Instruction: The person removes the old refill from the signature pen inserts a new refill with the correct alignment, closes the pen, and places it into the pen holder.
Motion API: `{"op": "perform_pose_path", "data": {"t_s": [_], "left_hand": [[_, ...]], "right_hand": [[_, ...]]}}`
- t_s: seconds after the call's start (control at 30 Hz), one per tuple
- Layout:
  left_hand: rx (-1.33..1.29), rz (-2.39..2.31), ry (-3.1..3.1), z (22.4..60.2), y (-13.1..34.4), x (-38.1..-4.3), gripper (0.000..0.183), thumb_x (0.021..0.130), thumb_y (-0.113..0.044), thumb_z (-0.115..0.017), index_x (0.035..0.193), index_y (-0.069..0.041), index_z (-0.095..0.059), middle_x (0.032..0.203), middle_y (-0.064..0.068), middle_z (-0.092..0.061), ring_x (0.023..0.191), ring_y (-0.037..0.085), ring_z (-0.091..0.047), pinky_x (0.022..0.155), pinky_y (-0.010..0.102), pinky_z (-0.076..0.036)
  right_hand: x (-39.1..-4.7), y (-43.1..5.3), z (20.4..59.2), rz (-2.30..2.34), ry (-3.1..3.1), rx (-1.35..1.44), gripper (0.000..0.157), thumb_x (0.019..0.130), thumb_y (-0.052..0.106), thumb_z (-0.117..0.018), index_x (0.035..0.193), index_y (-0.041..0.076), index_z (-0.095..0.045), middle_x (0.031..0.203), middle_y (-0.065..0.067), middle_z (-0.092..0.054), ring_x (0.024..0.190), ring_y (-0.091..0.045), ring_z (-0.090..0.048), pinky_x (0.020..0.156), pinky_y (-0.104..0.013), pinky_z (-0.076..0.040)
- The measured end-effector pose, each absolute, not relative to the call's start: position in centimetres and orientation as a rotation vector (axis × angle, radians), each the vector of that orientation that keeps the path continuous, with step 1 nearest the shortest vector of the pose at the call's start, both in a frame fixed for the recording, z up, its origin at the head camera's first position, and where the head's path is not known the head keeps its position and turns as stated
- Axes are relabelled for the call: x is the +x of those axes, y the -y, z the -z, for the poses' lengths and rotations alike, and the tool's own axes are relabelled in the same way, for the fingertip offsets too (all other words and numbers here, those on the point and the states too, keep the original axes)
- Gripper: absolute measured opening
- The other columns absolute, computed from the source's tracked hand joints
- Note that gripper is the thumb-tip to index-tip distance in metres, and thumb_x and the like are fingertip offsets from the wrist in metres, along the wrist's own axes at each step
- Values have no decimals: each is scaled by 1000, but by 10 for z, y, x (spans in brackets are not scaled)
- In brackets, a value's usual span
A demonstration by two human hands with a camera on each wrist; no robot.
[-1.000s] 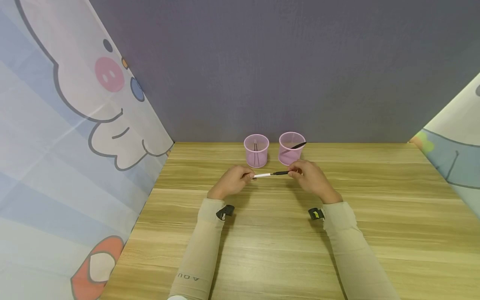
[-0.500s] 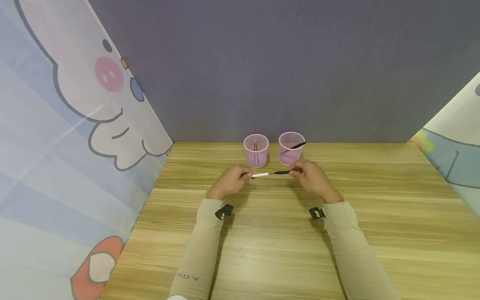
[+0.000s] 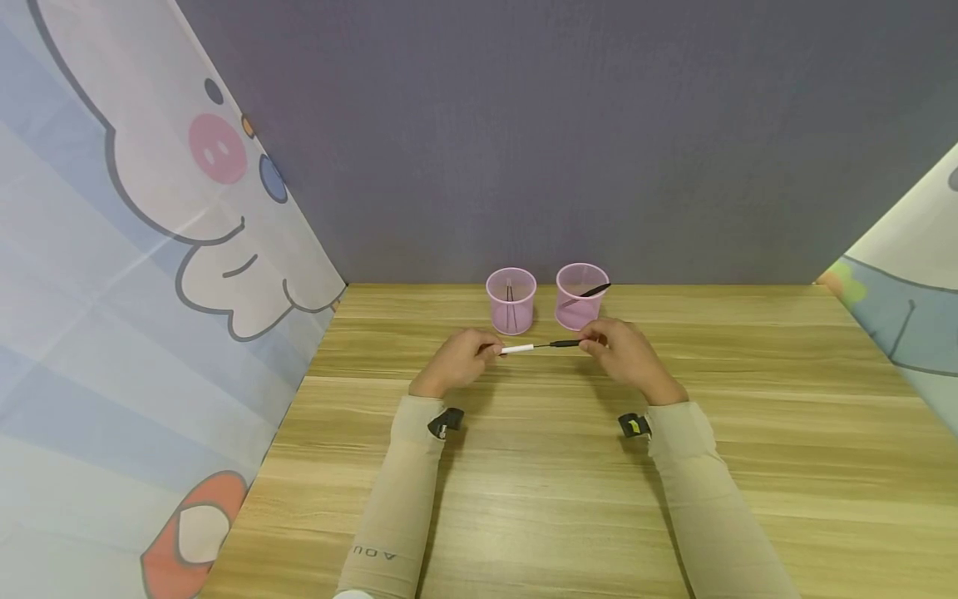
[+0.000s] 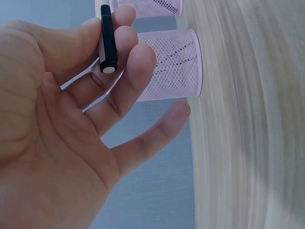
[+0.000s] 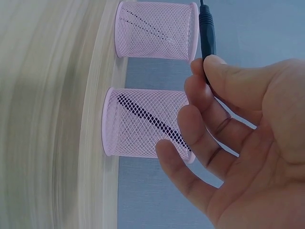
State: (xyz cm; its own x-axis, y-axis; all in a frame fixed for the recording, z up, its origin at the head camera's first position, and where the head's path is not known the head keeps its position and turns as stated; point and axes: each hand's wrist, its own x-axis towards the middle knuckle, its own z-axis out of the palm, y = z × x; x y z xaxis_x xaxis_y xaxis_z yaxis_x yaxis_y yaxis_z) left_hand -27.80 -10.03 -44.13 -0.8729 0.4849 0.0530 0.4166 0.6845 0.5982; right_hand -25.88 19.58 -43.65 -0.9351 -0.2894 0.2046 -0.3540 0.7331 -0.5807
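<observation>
My left hand (image 3: 460, 359) pinches a white pen barrel (image 3: 517, 349) between thumb and fingers. The barrel's black end (image 4: 108, 43) sticks out past the thumb in the left wrist view, while the other fingers are spread loosely. My right hand (image 3: 621, 353) pinches a black, ridged pen-like piece (image 5: 207, 31) by thumb and fingertips. A thin dark rod (image 3: 542, 345) spans the gap between this black piece and the white barrel, so the parts lie nearly in one line above the table. The rod's far end inside the barrel is hidden.
Just beyond the hands stand two pink mesh pen holders: the left holder (image 3: 512, 320) contains thin dark sticks, the right holder (image 3: 572, 313) a slanted black stick (image 3: 596, 290). A grey wall (image 3: 569, 150) rises behind the wooden table (image 3: 539, 499).
My hands have drawn slightly apart, the left moving left and the right a little to the right. More of the thin rod shows between the white barrel and the black piece.
</observation>
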Motion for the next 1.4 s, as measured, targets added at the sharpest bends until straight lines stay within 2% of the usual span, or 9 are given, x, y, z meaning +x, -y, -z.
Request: {"op": "perform_pose_path", "data": {"t_s": [1.4], "left_hand": [[758,-961,-2827,442,109,-281,19,103,-13,-60,101,-3,-76,85,3,-66,71,13,-53,66,27,-45]], "right_hand": [[-260,-203,439,-990,2843,508,11,97,8,-68,104,1,-73,92,-10,-69,83,-23,-58,74,-36,-45]]}}
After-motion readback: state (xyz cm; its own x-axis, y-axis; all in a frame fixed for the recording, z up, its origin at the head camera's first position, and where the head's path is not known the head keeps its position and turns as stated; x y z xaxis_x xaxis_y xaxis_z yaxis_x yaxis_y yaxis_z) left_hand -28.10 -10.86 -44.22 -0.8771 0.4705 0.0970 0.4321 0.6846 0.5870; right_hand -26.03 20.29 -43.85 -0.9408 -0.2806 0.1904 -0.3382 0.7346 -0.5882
